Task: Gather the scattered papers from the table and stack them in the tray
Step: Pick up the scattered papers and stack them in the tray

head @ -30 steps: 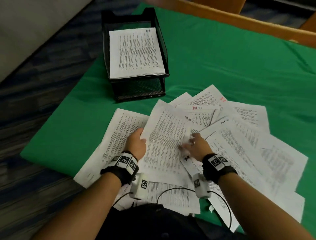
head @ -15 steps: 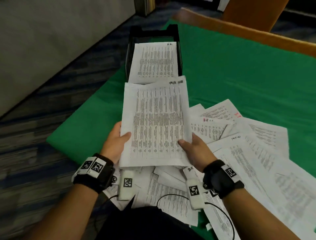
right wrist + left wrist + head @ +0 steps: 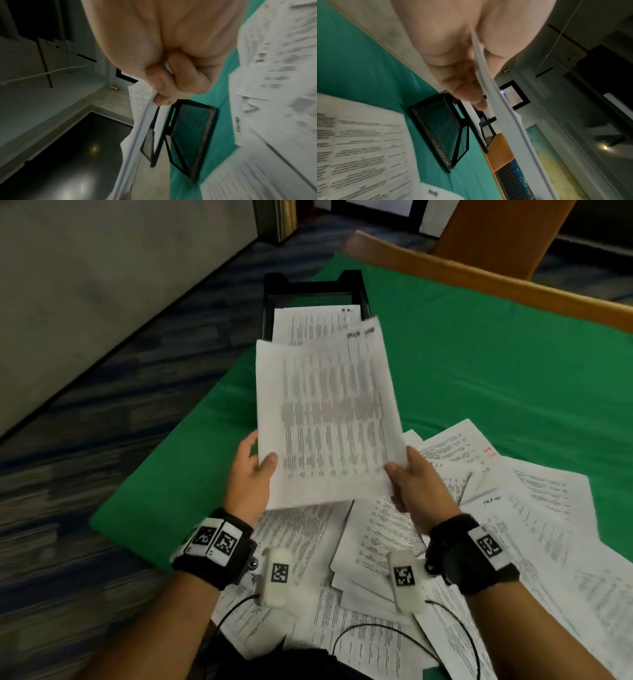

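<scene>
I hold a printed sheet of paper (image 3: 325, 419) up off the table, its far edge over the front of the black mesh tray (image 3: 274, 289). My left hand (image 3: 251, 470) pinches its near left corner, thumb on top. My right hand (image 3: 409, 477) pinches the near right corner. The left wrist view shows the sheet's edge (image 3: 489, 83) between thumb and fingers (image 3: 465, 89). The right wrist view shows the sheet (image 3: 137, 132) in curled fingers (image 3: 164, 83). The tray holds a stack of papers (image 3: 315, 323). Several scattered papers (image 3: 513, 508) lie on the green cloth below and to the right.
The green cloth (image 3: 479, 364) covers the table, with a wooden edge (image 3: 479, 278) at the back. A wooden chair (image 3: 496, 231) stands behind it. The table's left edge drops to a patterned carpet (image 3: 85, 440). The tray (image 3: 440, 129) (image 3: 193, 129) shows in both wrist views.
Both hands took one sheet from the pile, lifted it and carried it forward toward the tray. The head view has moved closer to the tray.
</scene>
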{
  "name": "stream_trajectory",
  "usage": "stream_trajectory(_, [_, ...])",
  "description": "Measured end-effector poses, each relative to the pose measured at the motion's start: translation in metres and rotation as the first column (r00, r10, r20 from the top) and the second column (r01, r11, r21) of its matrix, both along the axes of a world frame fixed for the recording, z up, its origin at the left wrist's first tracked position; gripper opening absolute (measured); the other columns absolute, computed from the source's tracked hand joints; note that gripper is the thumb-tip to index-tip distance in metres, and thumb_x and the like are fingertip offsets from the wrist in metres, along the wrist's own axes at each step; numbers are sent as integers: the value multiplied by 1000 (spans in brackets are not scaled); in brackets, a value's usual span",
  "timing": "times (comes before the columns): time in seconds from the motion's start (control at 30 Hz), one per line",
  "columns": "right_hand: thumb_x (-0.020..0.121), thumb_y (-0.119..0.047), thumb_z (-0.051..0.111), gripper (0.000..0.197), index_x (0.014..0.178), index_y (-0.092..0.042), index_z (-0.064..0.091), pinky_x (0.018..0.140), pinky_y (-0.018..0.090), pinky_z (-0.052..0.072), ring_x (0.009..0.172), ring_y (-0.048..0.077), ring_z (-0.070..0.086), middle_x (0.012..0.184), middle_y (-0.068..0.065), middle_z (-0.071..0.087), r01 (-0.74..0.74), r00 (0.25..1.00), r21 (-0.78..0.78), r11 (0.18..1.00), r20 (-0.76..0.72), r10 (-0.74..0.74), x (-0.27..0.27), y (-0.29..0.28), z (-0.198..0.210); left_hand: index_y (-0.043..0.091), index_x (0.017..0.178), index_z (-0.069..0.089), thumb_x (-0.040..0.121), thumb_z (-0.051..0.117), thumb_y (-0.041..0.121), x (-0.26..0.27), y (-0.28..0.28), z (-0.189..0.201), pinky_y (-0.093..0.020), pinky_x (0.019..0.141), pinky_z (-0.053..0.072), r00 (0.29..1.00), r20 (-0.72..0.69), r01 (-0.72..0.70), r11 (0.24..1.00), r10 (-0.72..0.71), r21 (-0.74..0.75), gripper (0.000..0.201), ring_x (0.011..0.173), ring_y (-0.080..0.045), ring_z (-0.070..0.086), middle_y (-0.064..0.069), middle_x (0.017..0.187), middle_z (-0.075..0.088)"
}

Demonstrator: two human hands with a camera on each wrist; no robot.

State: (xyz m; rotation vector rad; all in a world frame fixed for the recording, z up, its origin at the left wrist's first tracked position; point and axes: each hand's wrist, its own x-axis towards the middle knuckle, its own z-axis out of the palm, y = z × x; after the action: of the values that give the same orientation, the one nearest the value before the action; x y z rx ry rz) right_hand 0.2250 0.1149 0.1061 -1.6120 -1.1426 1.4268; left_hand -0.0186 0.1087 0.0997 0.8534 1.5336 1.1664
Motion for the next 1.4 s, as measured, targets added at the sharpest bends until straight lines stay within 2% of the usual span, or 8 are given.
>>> stream_trajectory(0.13, [99,-11,44,15,113,-13,51,44,27,36,53,13,42,75,4,52,150,984,125,981,82,-161,-17,74,15,24,139,34,95,49,14,-25,20,0,-31,63,53,999,8,49,999,-49,13,47,85,-22,67,-2,107,64])
stream_trajectory(0.27, [95,-8,45,14,84,-16,49,38,21,38,50,16,43,69,5,49,188,944,218,958,231,-238,-35,157,21,20,135,40,93,52,14,-48,33,-8,-29,61,51,998,-35,48,999,-48,13,43,81,-21,68,-5,104,67])
stream_trajectory(0.53, [98,-17,50,29,126,-10,53,40,16,39,56,12,48,79,2,54,84,910,64,994,402,-103,-54,225,0,20,130,43,94,51,10,-74,42,-22,-20,56,51,999,-23,48,999,-48,2,38,77,-18,66,-5,102,67])
stream_trajectory(0.7, [95,-19,51,32,125,-5,53,90,37,49,107,33,59,121,16,61,81,778,45,996,621,-91,-59,228,-16,17,130,43,94,50,7,-80,40,-32,-20,57,51,997,-31,63,998,-64,-21,38,77,-19,65,-5,102,66])
stream_trajectory(0.97, [96,-13,47,31,126,-3,46,78,41,52,102,38,61,119,22,60,96,750,18,995,656,-84,-66,227,-10,21,126,46,93,50,4,-73,39,-37,-31,69,50,995,-51,82,996,-84,-40,37,82,-20,66,-2,100,67])
stream_trajectory(1.1, [93,-39,56,46,125,-10,41,71,40,48,90,34,60,117,16,60,-33,583,16,999,813,6,-63,204,0,19,122,50,91,52,3,-73,34,-44,-36,73,50,988,-101,108,991,-115,-73,35,85,-21,65,-2,99,66])
stream_trajectory(1.2, [90,-49,57,55,128,-12,41,83,48,48,107,40,58,129,16,47,-104,455,60,993,891,-6,-54,175,4,20,120,53,91,54,7,-75,28,-54,-35,81,51,957,-218,160,976,-190,-146,32,97,-22,63,2,103,65])
stream_trajectory(1.4, [90,-43,61,41,112,-8,60,83,33,47,105,31,60,117,16,63,-347,578,-236,907,708,406,-51,82,-37,14,131,50,90,56,10,-71,11,-95,-33,80,50,828,-450,170,914,-335,-369,42,97,-27,61,-7,129,56])
